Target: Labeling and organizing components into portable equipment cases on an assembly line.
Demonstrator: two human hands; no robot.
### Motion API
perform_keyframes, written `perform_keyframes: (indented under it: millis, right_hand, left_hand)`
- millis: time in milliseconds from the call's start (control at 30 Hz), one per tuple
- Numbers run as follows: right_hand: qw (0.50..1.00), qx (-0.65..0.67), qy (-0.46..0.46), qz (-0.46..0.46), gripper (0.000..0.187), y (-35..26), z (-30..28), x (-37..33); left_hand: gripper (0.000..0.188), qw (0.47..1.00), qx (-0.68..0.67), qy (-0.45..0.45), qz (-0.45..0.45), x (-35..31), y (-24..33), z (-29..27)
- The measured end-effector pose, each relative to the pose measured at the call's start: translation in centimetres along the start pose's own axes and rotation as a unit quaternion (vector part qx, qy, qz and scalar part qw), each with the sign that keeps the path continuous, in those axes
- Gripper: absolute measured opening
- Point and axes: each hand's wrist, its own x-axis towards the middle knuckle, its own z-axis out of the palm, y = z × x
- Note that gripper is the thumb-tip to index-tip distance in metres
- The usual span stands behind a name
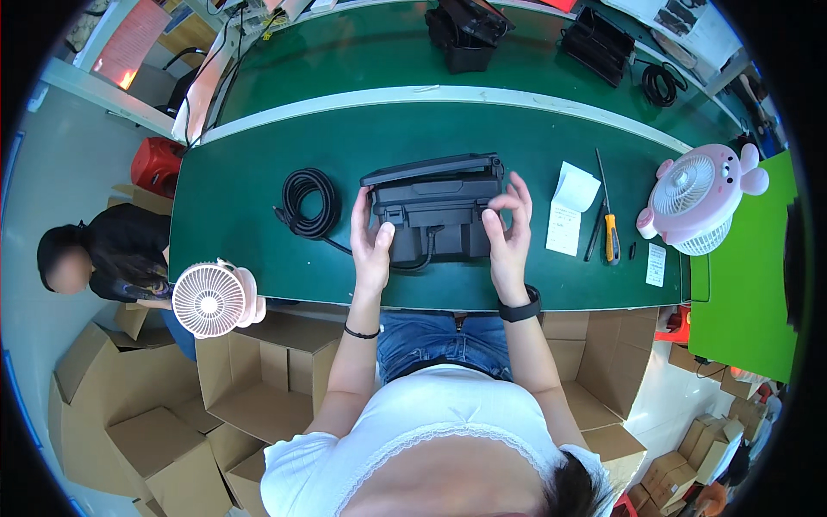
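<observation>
A black plastic case [439, 211] sits on the green workbench in front of me, its lid [431, 171] along the far side. Latches show on its front, and a black cable runs from the front. My left hand [372, 246] grips the case's left end, fingers along the side and thumb at the front. At the right end is my right hand [511, 228], its thumb by the front corner and its fingers apart and slightly curled. The coiled black cable [308, 203] lies left of the case, its tail leading toward it.
Right of the case lie paper slips [565, 226], an orange-handled screwdriver [611, 237] and a pink fan [689, 194]. Another fan [209, 300] stands at the bench's left edge, near a seated person [121, 250]. More black cases [468, 34] sit on the far bench; cardboard boxes [267, 370] flank me.
</observation>
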Motion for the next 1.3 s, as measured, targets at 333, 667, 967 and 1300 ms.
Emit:
perform_keyframes:
  millis: [333, 667, 967, 1300]
  right_hand:
    - [0.997, 0.021, -0.073, 0.006, 0.058, 1.3, -0.9, 0.0]
    - [0.996, 0.045, -0.068, 0.020, 0.059, 1.7, -0.6, 0.7]
    - [0.995, 0.071, -0.066, 0.020, 0.059, 2.5, -0.6, 0.6]
    - [0.995, 0.067, -0.069, 0.037, 0.060, 2.0, -0.6, 0.7]
  left_hand:
    - [0.071, 1.000, -0.004, -0.023, 0.009, 0.4, 0.5, -0.1]
    - [0.023, 0.823, 0.494, 0.006, 0.281, -1.3, 3.6, 2.5]
    - [0.025, 0.764, 0.550, -0.063, 0.331, -1.9, 3.3, 5.1]
    - [0.075, 0.710, 0.599, -0.181, 0.324, 5.0, 6.1, 4.6]
